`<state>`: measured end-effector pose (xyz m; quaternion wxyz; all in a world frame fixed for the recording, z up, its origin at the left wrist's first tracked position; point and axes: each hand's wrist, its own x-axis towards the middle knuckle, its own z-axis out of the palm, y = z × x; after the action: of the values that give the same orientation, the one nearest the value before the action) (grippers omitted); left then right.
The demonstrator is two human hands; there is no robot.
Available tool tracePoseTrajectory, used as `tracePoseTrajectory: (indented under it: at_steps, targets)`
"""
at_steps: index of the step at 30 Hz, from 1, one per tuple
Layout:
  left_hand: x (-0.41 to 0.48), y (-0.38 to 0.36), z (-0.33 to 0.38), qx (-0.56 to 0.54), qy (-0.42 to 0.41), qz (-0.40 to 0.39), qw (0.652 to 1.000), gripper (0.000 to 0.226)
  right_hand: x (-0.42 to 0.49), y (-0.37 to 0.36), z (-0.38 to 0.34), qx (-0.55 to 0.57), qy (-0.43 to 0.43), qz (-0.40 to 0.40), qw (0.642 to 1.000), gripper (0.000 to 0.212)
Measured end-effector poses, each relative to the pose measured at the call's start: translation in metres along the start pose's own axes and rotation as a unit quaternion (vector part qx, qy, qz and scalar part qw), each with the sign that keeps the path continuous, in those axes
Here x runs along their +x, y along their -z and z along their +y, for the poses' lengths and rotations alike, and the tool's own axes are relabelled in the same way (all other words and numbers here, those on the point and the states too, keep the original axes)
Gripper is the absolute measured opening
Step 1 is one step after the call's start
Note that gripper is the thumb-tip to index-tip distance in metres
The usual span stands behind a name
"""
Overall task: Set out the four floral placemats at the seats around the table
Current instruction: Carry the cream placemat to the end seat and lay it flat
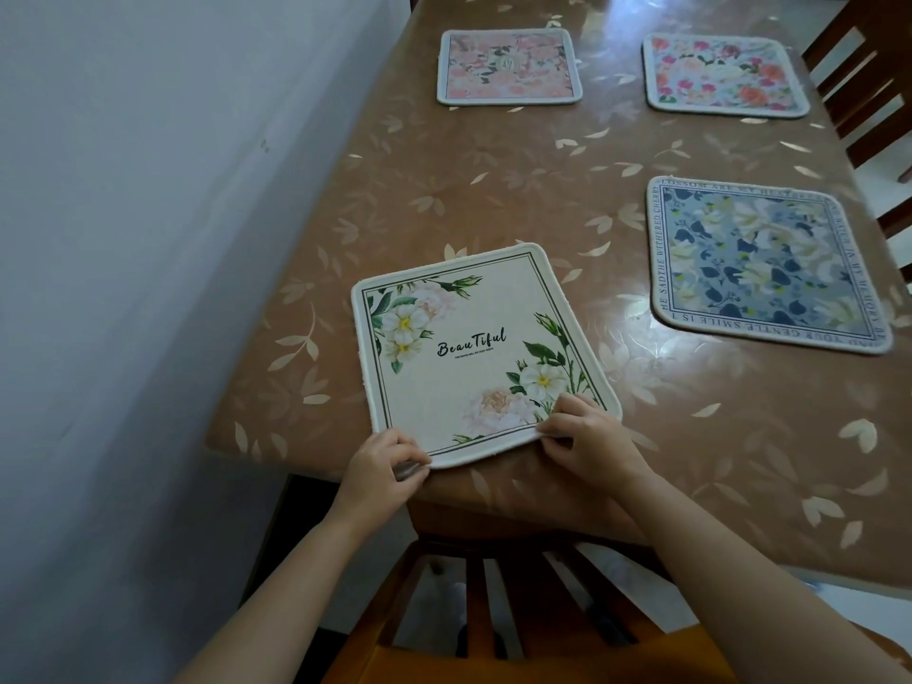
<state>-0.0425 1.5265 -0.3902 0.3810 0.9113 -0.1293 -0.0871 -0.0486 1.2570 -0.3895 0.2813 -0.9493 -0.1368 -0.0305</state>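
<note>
Pretty much done here: three placemats, pink (pixel 509 66), multicolour (pixel 725 74) and blue-grey (pixel 767 264), lie flat on the tabletop (pixel 493 190), while the left hand (pixel 382 466) and right hand (pixel 587 439) pinch the cream "Beautiful" mat's (pixel 469 348) near edge, so it likely only needs squaring up.

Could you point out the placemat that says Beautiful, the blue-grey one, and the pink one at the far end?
Beautiful placemat (pixel 474 348): head view, on the printed word at its centre.
Blue-grey placemat (pixel 755 264): head view, middle of its floral panel.
Pink placemat (pixel 508 66): head view, its centre.
</note>
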Motion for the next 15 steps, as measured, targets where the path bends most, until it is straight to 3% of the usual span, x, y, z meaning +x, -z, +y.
tracePoseTrajectory:
  at_steps: [8,15]
  targets:
    - [0.002,-0.001,0.002,0.055,-0.059,-0.007,0.997,0.008,-0.011,0.000,-0.001,-0.017,0.000,0.013,1.000,0.016]
    - [0.001,0.004,0.004,-0.024,-0.038,0.011,0.999,0.014,-0.023,0.006,0.010,-0.043,-0.013,0.005,0.999,0.026]
